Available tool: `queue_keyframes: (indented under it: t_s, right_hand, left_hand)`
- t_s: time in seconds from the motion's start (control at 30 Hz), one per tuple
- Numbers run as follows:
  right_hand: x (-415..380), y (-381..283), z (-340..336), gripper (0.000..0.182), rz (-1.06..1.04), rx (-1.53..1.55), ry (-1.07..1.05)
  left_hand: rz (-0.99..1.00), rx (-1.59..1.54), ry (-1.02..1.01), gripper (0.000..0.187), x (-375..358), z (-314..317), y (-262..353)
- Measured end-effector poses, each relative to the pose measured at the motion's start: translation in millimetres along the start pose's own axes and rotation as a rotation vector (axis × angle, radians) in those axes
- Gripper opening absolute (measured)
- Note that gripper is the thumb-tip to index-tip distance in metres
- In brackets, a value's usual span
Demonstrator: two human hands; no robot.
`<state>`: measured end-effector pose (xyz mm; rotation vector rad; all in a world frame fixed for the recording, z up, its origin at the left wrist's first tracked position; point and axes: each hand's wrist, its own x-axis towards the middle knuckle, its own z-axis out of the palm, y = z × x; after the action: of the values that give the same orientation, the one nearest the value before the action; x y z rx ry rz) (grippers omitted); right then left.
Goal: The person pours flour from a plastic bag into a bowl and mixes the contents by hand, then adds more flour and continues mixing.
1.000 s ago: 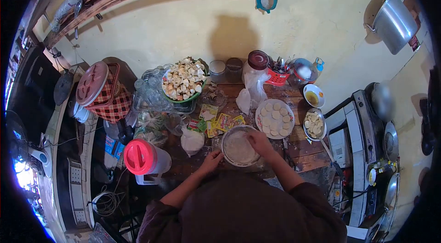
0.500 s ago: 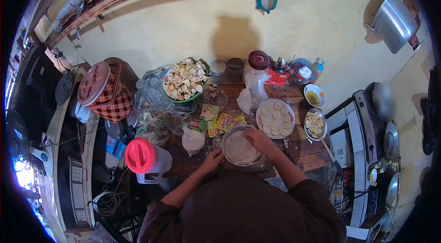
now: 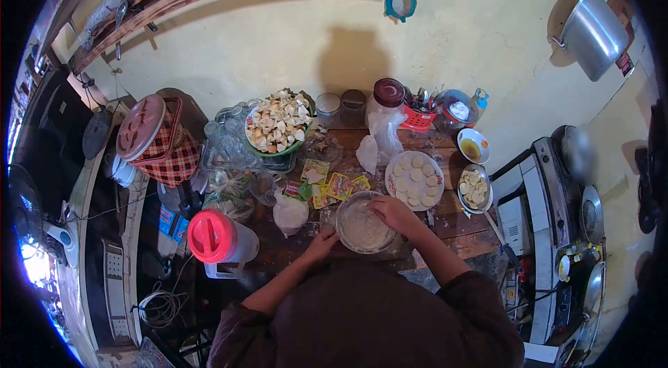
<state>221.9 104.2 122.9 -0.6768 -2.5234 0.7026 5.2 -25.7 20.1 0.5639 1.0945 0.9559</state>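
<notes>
1. While the bowl [image 3: 367, 251] is supported by the worktop [image 3: 459, 227] beside the plate [image 3: 416, 207], its rim is met by the left grip [image 3: 322, 243]; closure cannot be told.
2. Right grip [image 3: 392, 214] is placed over powder [image 3: 361, 226] inside; opening and contents are hidden.
3. Spillage onto the packets [image 3: 339, 186] could be caused by an uneven push.

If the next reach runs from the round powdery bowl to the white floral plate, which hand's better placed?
Right hand, likely: it's over the bowl, on the side nearer the plate. The left hand is at the bowl's left rim.
</notes>
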Motion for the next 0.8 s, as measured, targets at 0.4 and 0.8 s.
queue_keyframes:
  t_s: [0.4,0.8]
  right_hand:
    - [-36.1,-13.9,15.5,0.015,0.437,-0.131,0.125]
    - [-23.1,-3.1,66.1,0.029,0.882,0.993,0.576]
  left_hand:
    - [-0.071,-0.060,-0.006,0.025,-9.1,16.8,17.0]
    - [-0.086,-0.088,-0.023,0.029,-11.1,16.5,18.6]
